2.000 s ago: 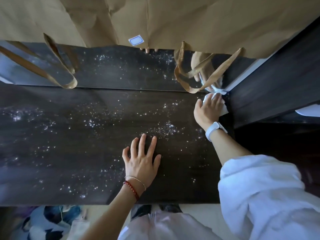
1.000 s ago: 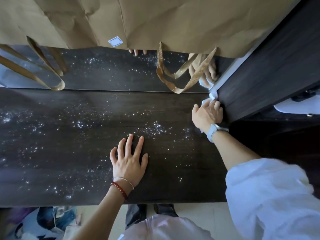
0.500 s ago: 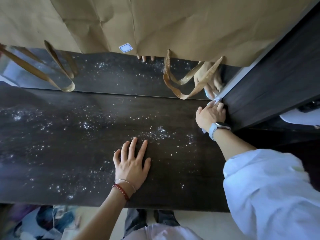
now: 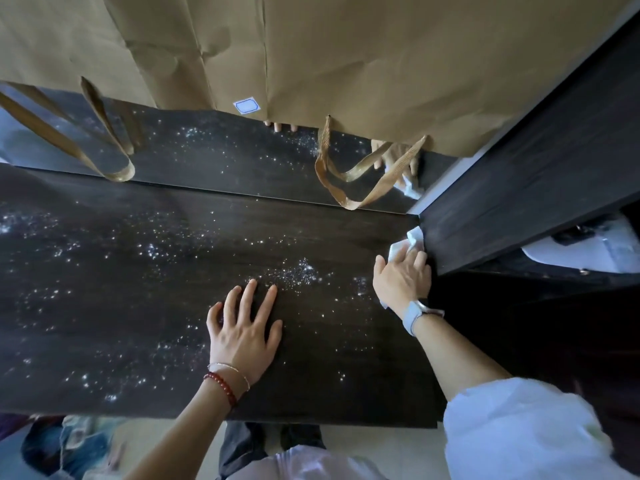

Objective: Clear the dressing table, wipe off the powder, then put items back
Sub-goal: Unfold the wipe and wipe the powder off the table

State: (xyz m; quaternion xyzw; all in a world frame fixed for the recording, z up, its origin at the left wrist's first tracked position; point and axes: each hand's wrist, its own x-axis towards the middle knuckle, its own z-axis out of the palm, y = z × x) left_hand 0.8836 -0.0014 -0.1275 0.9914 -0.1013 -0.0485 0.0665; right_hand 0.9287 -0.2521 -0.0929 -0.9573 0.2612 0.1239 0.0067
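The dark wood worktop [image 4: 138, 289] has white powder [image 4: 294, 273] sprinkled all over it, with the thickest patch near the middle. The left hand [image 4: 242, 336] lies flat on the worktop with its fingers spread wide, and its fingertips are just beside that thick patch. It holds nothing. There are a red bead bracelet [image 4: 221, 388] and a thin chain on that wrist.

The right hand [image 4: 403, 280] presses down on a white cloth [image 4: 410, 242] at the right end of the worktop, right against the dark side panel [image 4: 519, 188]. Most of the cloth is hidden under the hand, so it may be a tissue; it is hard to tell. A pale watch [image 4: 417, 315] is on that wrist.

At the back, a mirror [image 4: 207, 157] shows the powder again. Brown paper bags [image 4: 346, 64] hang in front of the mirror, and their handles [image 4: 360, 183] dangle down.
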